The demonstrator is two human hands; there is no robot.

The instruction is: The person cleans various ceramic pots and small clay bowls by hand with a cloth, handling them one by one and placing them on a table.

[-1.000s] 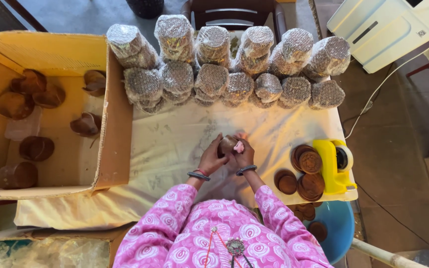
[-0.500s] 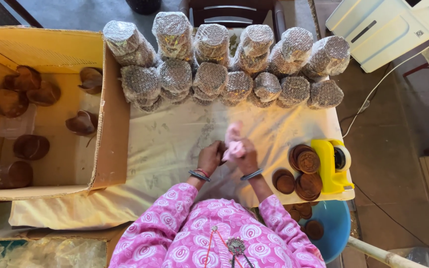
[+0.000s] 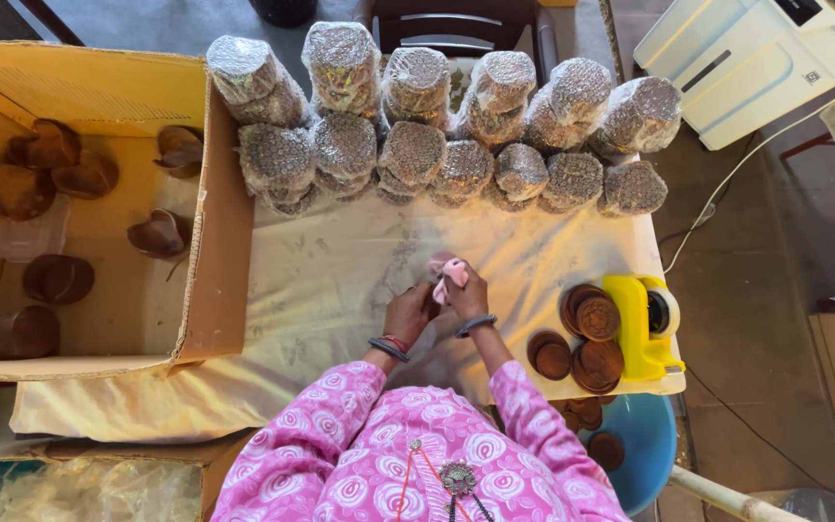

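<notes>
My left hand (image 3: 408, 311) and my right hand (image 3: 468, 293) are held together over a table with a cream cloth (image 3: 340, 280). A small pink cloth (image 3: 450, 274) is pinched in my right hand's fingers. My left hand is closed around a small dark object that is mostly hidden between the two hands. Both wrists wear bangles, and pink patterned sleeves cover my arms.
Several plastic-wrapped bundles (image 3: 437, 126) of round discs are stacked at the table's far edge. A large cardboard box (image 3: 99, 97) at left holds brown cup-shaped pieces (image 3: 45, 145). Brown discs (image 3: 591, 338) and a yellow tape dispenser (image 3: 640, 324) lie at right, a blue tub (image 3: 645, 445) below.
The pink cloth has come up between my hands and now sits at my right fingertips. The hands have stayed in about the same spot over the table.
</notes>
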